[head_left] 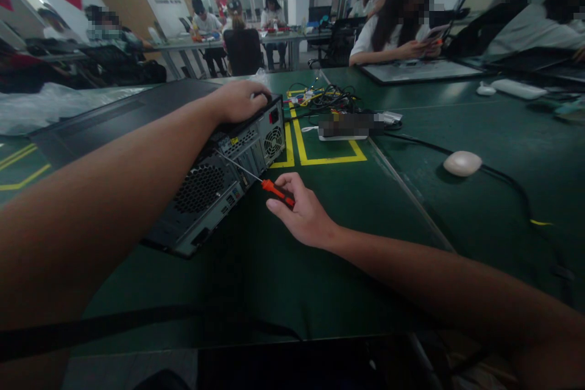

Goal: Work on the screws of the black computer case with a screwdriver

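Note:
A black desktop computer case lies on its side on the green table, its grey rear panel facing me. My left hand rests palm down on the case's top rear corner, fingers curled over the edge. My right hand is closed round the red handle of a screwdriver. The thin shaft runs up and left to the rear panel, and its tip touches the panel near the expansion slots.
Yellow tape marks a square on the green table. Behind it lie tangled cables and a power strip. A white mouse with a cord sits to the right. Other people sit at the far right and at back tables.

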The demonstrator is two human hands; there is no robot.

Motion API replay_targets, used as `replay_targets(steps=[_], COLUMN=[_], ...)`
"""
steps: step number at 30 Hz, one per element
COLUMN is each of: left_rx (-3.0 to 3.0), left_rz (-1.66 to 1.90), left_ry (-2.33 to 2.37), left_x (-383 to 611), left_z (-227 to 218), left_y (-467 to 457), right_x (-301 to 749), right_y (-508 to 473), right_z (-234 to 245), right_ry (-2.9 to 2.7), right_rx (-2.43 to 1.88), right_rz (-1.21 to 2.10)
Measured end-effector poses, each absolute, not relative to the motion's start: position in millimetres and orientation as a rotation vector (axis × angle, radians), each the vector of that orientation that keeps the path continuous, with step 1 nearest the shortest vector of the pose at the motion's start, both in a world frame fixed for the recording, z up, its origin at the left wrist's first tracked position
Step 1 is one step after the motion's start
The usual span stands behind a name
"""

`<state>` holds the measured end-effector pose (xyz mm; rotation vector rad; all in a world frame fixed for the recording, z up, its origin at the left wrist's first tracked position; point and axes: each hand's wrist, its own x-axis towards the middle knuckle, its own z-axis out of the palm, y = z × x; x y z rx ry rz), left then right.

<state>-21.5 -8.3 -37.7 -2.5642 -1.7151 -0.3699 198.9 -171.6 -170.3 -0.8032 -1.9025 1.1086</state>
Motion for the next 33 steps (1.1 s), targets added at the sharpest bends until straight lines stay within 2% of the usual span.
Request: replay_targets(steps=[10, 33], left_rx=[-2.55, -2.57], left_rz=[-0.326, -0.391], left_ry=[-1.751, -1.744], left_x=[-20.2, -20.7], left_z=[-35.7, -36.5], left_y=[-9.5, -11.0], right_x=[198.2, 198.8], right_y=[-168.4, -168.7], right_z=[-173.4, -174.7], right_ry=[-1.883, -1.87], right_rx=[-0.828, -0.825], right_rz=[1.001, 0.997])
